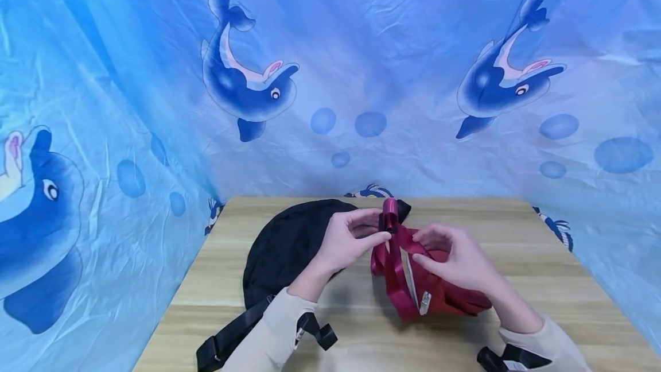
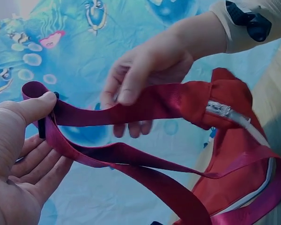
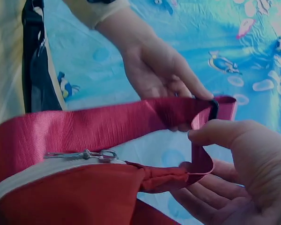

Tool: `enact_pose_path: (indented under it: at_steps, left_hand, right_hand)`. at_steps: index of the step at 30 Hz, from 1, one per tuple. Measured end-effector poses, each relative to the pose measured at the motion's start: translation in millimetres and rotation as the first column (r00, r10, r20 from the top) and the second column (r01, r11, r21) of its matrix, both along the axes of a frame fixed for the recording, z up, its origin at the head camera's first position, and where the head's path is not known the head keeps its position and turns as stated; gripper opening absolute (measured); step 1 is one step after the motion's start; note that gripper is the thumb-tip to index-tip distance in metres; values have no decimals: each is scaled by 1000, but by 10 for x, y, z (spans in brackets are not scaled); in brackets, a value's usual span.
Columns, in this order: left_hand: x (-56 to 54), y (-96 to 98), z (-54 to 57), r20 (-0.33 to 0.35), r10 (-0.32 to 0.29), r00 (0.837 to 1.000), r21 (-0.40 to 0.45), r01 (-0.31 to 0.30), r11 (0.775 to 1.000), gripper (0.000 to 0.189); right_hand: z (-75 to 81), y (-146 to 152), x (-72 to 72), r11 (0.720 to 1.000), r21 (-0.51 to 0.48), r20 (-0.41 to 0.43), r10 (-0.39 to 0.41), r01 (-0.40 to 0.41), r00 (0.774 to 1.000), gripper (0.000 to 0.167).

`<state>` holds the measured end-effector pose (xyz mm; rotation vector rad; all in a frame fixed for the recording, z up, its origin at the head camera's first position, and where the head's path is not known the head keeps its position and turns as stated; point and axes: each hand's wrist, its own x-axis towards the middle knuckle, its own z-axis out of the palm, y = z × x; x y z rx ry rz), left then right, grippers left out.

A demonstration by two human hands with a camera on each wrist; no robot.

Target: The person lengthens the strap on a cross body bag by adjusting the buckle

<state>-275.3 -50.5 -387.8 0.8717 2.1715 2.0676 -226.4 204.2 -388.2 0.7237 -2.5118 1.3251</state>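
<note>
With the left hand (image 1: 348, 240), pinching a black slider (image 3: 214, 110) on a crimson strap (image 2: 154, 103), with lower fingers loosely extended. With the right hand (image 1: 457, 257), at about three o'clock from the left, clasping the same strap lightly between thumb and fingers. Joined to a red bag (image 1: 441, 297) over the worktop (image 1: 516, 228), between four and five o'clock from head-view centre. Lying at nine o'clock from that: a black bag (image 1: 284, 245).

Room lies between the rounded black fabric bag (image 1: 289, 245) and the red fabric bag (image 1: 449, 297); a magenta webbing strap (image 1: 396, 280) blocks its right.
</note>
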Motion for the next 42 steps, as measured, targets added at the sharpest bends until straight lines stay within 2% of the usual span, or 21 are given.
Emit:
enact_pose_path:
  at_steps: [3, 6, 8, 10, 15, 17, 19, 22, 26, 29, 32, 37, 42]
  left_hand:
    - [1, 13, 0, 7, -16, 1000, 2, 16, 1000, 42]
    - [-2, 46, 11, 6, -28, 1000, 5, 28, 1000, 43]
    - [0, 43, 19, 6, -25, 1000, 5, 25, 1000, 43]
    - [-3, 13, 19, 2, -25, 1000, 1, 25, 1000, 44]
    - [-20, -85, 21, -40, 2, 999, 19, -1, 1000, 41]
    - [-28, -95, 10, -55, 12, 998, 29, -11, 1000, 40]
    - [-16, -81, 11, -53, 6, 999, 30, -4, 1000, 41]
    - [5, -38, 5, -47, -34, 998, 8, 34, 999, 41]
    - [22, -14, 23, -64, -51, 997, -9, 51, 999, 42]
    - [11, -45, 29, -77, -17, 997, -5, 17, 1000, 41]
    - [2, -66, 25, -63, -3, 998, 1, 3, 1000, 40]
    - [15, -16, 14, -33, -52, 998, -25, 51, 998, 42]
    - [35, 15, 5, -82, -54, 995, -84, 47, 995, 41]
  right_hand:
    - [12, -38, -4, 1000, 16, -12, 6, -5, 1000, 30]
    - [59, -156, -12, 994, 98, -131, -34, 47, 991, 37]
    - [86, -235, -15, 983, 157, -224, -59, 96, 973, 39]
    - [112, -279, -11, 976, 191, -262, -55, 107, 964, 38]
    - [110, -214, 15, 968, 238, -154, -44, 81, 987, 29]
    - [87, -179, 21, 965, 250, -133, -41, 73, 990, 33]
    - [70, -190, 20, 973, 225, -123, -33, 61, 992, 41]
    - [48, -276, 8, 987, 144, -155, -46, 68, 987, 54]
    - [45, -333, 9, 989, 94, -168, -94, 111, 981, 48]
    - [54, -258, 28, 987, 119, -97, -94, 105, 991, 42]
    - [73, -169, 37, 989, 132, -22, -70, 72, 997, 44]
    - [106, -178, 10, 996, 83, -67, -22, 28, 998, 47]
    - [132, -186, -12, 1000, 29, -104, 12, -9, 995, 46]
